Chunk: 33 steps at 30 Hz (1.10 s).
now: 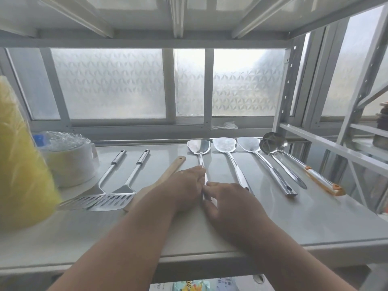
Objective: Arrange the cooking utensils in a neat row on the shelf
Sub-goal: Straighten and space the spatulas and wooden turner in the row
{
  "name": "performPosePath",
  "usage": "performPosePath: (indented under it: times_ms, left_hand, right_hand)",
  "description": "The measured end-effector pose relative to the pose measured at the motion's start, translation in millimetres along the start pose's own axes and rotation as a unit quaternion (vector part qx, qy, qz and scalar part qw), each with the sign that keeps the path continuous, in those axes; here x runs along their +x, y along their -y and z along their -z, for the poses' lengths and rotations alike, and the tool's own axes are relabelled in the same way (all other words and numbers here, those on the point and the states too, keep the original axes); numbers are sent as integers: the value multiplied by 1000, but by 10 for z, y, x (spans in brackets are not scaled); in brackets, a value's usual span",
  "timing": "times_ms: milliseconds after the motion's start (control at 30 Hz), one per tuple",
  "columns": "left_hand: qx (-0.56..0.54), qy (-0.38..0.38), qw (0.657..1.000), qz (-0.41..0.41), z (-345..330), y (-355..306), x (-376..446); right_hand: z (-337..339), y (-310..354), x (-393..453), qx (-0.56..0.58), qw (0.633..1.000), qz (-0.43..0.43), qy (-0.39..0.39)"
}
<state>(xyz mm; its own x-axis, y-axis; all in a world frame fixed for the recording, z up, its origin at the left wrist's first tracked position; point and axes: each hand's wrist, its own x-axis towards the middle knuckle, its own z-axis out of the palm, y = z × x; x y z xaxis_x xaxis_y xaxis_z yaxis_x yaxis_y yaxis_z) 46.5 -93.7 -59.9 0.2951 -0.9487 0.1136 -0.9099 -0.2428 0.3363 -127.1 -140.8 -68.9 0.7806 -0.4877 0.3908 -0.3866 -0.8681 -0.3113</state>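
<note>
Hands flank shiny steel spatula on smooth shelf.

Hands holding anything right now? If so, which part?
Both the left hand and right hand pinch the handle of one steel spatula lying on the shelf; its blade points away.

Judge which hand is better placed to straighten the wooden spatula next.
Left, probably. The left hand lies right beside the wooden spatula; the right hand sits beyond the steel turner's handle, farther away.
</note>
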Motion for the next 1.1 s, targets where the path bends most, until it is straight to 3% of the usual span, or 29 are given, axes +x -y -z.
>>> performPosePath:
  times_ms: [1100]
  left_hand:
    - [28, -18, 999, 24, -51, 11, 97]
  right_hand:
    - [-28, -1, 13, -11, 1000, -25, -4]
